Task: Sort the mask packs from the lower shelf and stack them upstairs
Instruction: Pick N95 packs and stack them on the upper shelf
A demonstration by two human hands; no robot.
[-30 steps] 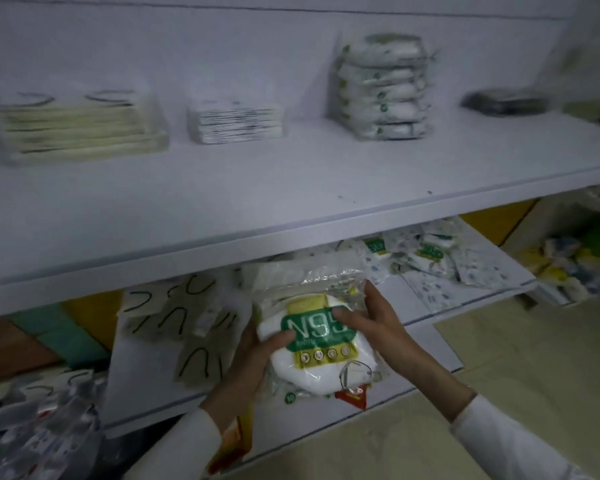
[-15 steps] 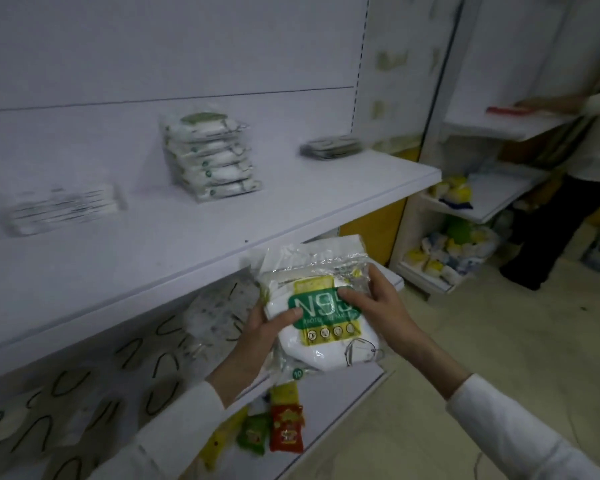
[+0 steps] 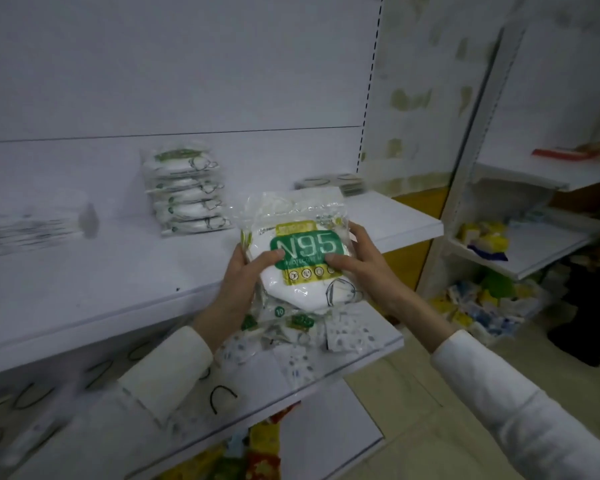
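Observation:
Both hands hold a clear N95 mask pack (image 3: pixel 302 258) with a green label, raised level with the front edge of the upper shelf (image 3: pixel 125 271). My left hand (image 3: pixel 243 275) grips its left side, thumb on the label. My right hand (image 3: pixel 361 258) grips its right side. A stack of like N95 packs (image 3: pixel 187 192) stands at the back of the upper shelf, left of the held pack. The lower shelf (image 3: pixel 371 355) carries loose mask packs (image 3: pixel 347 337), some patterned, some with black ear loops (image 3: pixel 222 396).
A flat stack of dark-looped packs (image 3: pixel 329 183) lies at the upper shelf's right end. A blurred white stack (image 3: pixel 28 230) sits at its left. Coloured packets (image 3: pixel 257 452) lie on the bottom shelf. The neighbouring rack (image 3: pixel 520 251) holds yellow and blue goods. A person (image 3: pixel 596 271) stands far right.
The pack and both hands have risen from the lower shelf to upper-shelf height. My view has swung right and up, bringing the neighbouring rack into sight.

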